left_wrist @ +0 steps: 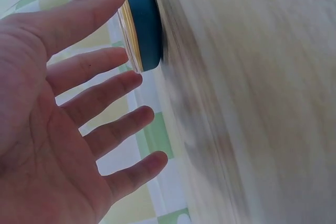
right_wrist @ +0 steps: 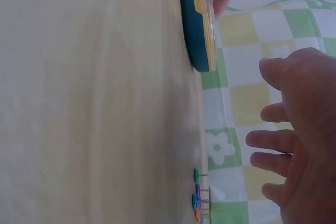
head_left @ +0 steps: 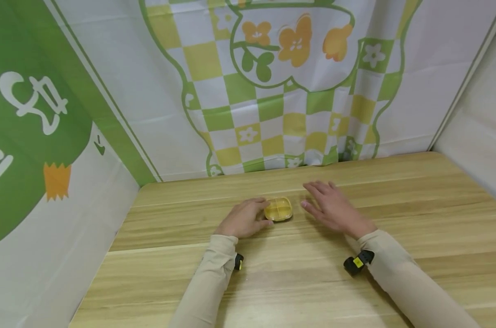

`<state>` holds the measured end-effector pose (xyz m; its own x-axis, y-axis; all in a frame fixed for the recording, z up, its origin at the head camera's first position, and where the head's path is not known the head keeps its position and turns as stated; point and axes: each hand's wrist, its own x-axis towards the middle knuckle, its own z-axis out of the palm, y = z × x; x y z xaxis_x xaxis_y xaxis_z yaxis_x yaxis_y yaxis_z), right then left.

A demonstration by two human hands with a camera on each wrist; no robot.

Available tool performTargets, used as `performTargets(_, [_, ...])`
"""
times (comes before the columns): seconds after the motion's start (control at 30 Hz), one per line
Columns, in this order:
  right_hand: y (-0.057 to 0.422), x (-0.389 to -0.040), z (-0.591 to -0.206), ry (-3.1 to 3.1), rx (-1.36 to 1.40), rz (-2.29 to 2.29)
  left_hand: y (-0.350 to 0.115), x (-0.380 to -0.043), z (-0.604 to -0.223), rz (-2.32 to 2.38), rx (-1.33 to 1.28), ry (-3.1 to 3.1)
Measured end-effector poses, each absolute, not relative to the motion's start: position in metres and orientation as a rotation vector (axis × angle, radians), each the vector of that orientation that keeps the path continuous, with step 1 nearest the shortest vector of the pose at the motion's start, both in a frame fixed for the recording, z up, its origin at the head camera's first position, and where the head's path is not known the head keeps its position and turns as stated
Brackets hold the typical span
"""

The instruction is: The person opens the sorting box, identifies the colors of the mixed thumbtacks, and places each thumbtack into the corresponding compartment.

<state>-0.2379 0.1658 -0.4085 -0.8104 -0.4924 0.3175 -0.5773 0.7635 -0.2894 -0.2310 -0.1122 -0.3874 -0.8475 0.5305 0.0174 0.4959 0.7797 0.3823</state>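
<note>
Yellow on top and teal below, the small box lies flat toward the far edge of the wooden table, its broad base seemingly keeping it stable. The left hand frames its left side with loose, ungripping fingers, a spread suited to steadying it; contact is unclear. The right hand, also grasping nothing, hovers apart on its right.
</note>
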Motion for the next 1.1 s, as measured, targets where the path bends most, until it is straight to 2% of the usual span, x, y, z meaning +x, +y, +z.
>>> performTargets(1.1, [0.143, -0.225, -0.405, -2.903, 1.032, 0.653, -0.099, -0.228, -0.383, 0.68, 0.895, 2.759])
